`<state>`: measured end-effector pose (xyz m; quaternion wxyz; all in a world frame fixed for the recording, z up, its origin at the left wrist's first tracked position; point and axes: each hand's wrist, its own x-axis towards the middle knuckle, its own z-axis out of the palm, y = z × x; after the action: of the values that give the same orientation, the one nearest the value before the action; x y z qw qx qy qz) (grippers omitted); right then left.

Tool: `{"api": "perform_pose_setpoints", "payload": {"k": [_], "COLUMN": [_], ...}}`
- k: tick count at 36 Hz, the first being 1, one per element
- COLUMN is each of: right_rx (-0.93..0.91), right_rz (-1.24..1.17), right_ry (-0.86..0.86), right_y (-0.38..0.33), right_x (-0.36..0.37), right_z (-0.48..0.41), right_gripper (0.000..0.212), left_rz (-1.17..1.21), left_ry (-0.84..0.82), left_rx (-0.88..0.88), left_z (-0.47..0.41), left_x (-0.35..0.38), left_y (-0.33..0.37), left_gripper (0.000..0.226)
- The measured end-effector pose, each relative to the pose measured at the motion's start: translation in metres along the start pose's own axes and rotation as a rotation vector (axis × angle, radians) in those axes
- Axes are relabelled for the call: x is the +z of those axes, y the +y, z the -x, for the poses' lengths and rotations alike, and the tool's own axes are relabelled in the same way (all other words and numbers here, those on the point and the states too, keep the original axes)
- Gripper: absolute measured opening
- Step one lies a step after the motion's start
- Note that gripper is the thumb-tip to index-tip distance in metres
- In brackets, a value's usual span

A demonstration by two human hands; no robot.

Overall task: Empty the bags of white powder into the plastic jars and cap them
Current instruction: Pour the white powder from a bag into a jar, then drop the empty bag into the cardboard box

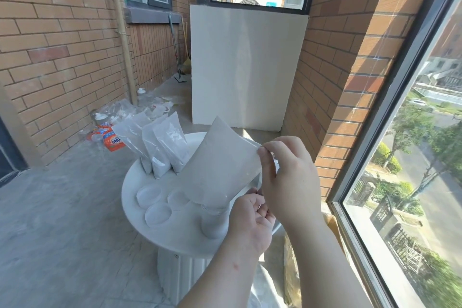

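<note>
Head view: the bag (220, 162) hangs tilted, its lower corner at the mouth of the jar (213, 220). The right hand (287, 177) pinches its top corner and the left hand (250, 222) grips its lower edge. If that corner slips off the rim, I'd expect powder to spill over the table (132, 197).

Home balcony: orange brick walls (62, 40), grey concrete floor (62, 207), large glazed window (412, 182) right, street below.

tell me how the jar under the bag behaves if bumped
Likely tippy: the plastic jar is tall and narrow on the round table. The white powder filling its lower part probably steadies it somewhat. The bag at its mouth could nudge it.
</note>
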<state>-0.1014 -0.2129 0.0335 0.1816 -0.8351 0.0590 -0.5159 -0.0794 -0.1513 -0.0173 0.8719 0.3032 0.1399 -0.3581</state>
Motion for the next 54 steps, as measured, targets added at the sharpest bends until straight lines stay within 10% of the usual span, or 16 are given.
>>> {"api": "perform_pose_setpoints", "payload": {"k": [9,22,33,47,54], "right_rx": [0.08,0.825,1.326,1.092,1.08], "right_rz": [-0.007,-0.341,-0.384,0.06,-0.026], "right_ry": [-0.006,0.045,0.111,-0.243,-0.513], "right_y": [0.011,0.063,0.128,0.217,0.223], "right_x": [0.006,0.001,-0.015,-0.121,-0.129], "right_z": [0.006,0.02,0.059,0.115,0.143], "right_gripper": [0.019,0.022,0.024,0.059,0.005], "left_rz": [0.071,0.036,-0.665,-1.672,-1.739], "left_ry": [0.032,-0.04,-0.034,-0.278,-0.259], "left_rx": [0.039,0.246,0.692,0.739,0.725], "left_z": [0.003,-0.006,-0.017,-0.061,-0.09], "left_x": [0.001,0.014,0.038,0.025,-0.004], "left_y": [0.003,0.013,-0.007,-0.147,-0.174], "left_gripper": [0.037,0.021,0.012,0.018,0.019]}}
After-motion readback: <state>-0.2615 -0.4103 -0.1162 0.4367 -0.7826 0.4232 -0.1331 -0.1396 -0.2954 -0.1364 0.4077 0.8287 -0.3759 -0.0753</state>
